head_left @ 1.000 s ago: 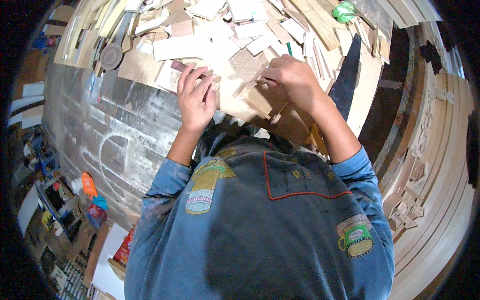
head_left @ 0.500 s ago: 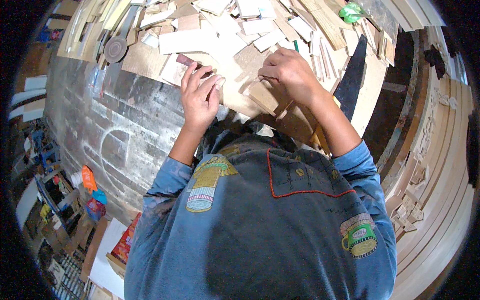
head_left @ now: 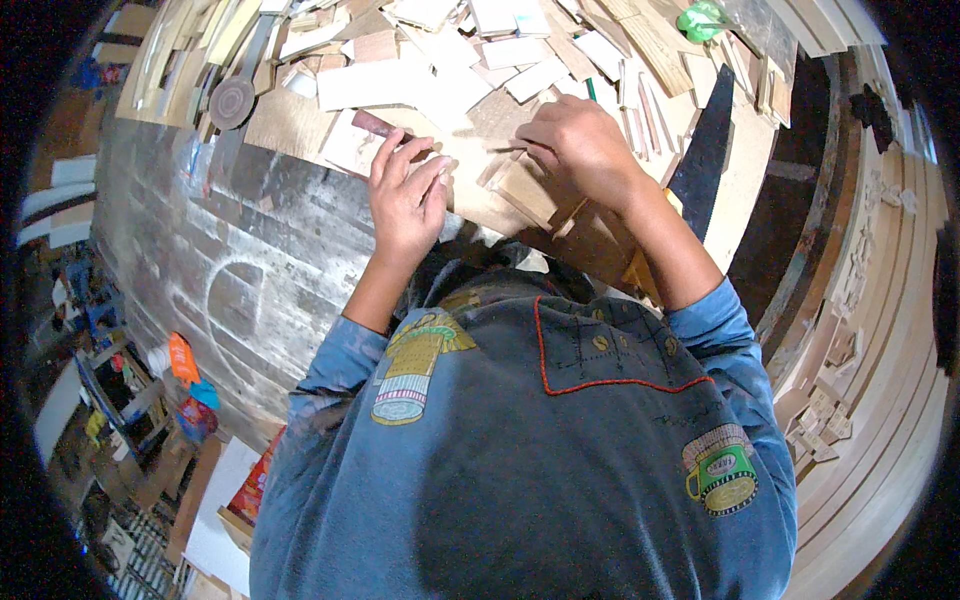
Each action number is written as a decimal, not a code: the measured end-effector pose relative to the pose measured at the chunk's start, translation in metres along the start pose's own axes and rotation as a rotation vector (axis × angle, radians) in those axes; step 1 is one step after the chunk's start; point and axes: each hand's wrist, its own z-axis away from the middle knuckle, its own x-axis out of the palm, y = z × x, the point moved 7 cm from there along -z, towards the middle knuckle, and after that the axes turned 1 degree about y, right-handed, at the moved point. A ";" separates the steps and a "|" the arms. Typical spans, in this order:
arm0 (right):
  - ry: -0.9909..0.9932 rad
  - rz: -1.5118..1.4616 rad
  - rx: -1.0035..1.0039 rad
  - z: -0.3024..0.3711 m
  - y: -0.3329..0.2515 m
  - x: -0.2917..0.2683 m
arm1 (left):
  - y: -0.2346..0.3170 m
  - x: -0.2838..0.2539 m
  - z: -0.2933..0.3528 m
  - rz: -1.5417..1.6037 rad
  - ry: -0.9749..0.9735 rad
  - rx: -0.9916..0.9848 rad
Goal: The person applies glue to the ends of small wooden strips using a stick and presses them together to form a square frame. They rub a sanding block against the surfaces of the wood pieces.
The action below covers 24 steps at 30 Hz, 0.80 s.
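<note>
My left hand hovers at the near edge of the work board, its fingers apart and slightly curled. Just beyond its fingertips lies a reddish-brown block on a pale piece of wood. My right hand is closed in a pinch over the board. A thin dark strip pokes out from its fingertips; the rest of it is hidden by the fingers. Under that hand is a flat wooden block, partly in shadow. To the right of my right wrist rests a handsaw with a dark blade.
Wood offcuts are heaped across the far side of the board. A round brown disc sits at the left, above a scuffed grey metal surface. A green bundle lies at the far right. Long planks are stacked along the right.
My left hand has shifted slightly right, showing more of the reddish-brown block. The right hand has moved a little, and the thin strip now shows at its fingertips.
</note>
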 end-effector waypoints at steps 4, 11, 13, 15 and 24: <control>0.043 -0.238 0.234 0.015 0.006 -0.005 | 0.001 0.001 0.001 0.000 -0.011 0.002; 0.056 -0.380 0.380 0.044 0.008 -0.001 | 0.005 0.006 -0.002 0.035 -0.011 0.001; 0.080 -0.354 0.375 0.049 0.011 0.001 | 0.011 0.006 -0.005 0.043 -0.020 0.000; 0.089 -0.344 0.369 0.051 0.013 0.001 | 0.017 0.007 -0.008 0.035 -0.042 0.015; 0.132 -0.437 0.435 0.048 0.006 0.002 | 0.020 0.010 -0.008 0.043 -0.045 0.029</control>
